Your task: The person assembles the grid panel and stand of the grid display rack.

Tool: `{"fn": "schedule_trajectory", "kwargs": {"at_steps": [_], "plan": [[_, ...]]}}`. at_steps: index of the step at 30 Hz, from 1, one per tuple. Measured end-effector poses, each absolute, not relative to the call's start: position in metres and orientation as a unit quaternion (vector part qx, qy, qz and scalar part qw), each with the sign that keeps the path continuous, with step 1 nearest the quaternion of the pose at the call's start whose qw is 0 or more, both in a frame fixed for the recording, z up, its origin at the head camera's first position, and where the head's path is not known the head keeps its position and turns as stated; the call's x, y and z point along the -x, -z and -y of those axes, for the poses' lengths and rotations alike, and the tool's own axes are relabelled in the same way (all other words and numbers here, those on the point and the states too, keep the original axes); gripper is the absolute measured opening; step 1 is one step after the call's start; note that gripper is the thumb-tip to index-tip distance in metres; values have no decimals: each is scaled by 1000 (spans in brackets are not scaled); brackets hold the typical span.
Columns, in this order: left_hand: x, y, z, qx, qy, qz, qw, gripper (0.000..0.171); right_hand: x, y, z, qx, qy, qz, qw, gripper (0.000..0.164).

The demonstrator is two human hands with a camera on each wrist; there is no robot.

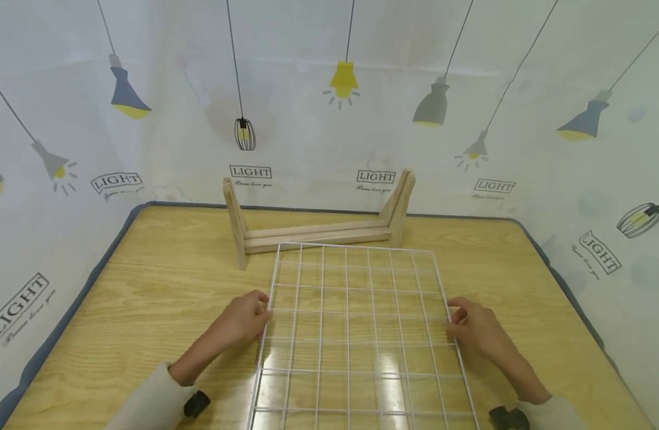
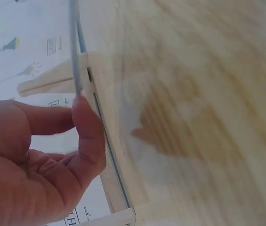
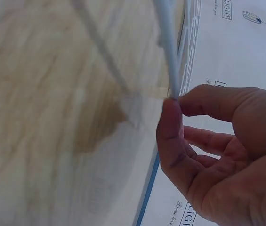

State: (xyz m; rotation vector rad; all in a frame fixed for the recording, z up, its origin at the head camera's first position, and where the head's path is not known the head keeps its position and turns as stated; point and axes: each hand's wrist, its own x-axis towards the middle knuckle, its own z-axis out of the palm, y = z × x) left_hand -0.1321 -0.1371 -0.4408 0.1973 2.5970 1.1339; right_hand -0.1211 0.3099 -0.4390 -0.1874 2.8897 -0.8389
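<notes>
A white wire grid panel (image 1: 348, 310) extends from the middle of the table past the bottom edge of the head view. My left hand (image 1: 247, 318) pinches its left edge wire between thumb and forefinger. On the opposite side, my right hand (image 1: 476, 325) pinches the right edge wire the same way. Both wrist views show the wire caught at the fingertips, with the left hand (image 2: 52, 155) and the right hand (image 3: 217, 150) close up. Behind the panel's far edge stands a wooden frame (image 1: 319, 235) with two upright ends joined by long rails.
The wood-grain table (image 1: 163, 280) has a dark blue border (image 1: 88, 283) along its back and sides. A white covering (image 1: 302, 137) printed with hanging lamps rises behind it and at both sides. Light reflects off the tabletop beneath the grid.
</notes>
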Motion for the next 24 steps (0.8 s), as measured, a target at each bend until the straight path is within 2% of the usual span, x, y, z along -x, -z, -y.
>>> {"fn": "schedule_trajectory", "kwargs": {"at_steps": [7, 17, 24], "plan": [[136, 432, 138, -86, -426, -892, 127, 29, 119, 424, -310, 59, 308, -949, 40, 48], [139, 427, 138, -112, -638, -737, 195, 45, 127, 407, -308, 72, 313, -946, -47, 45], [144, 423, 131, -74, -728, -659, 174, 40, 133, 395, -305, 76, 309, -941, -116, 43]]}}
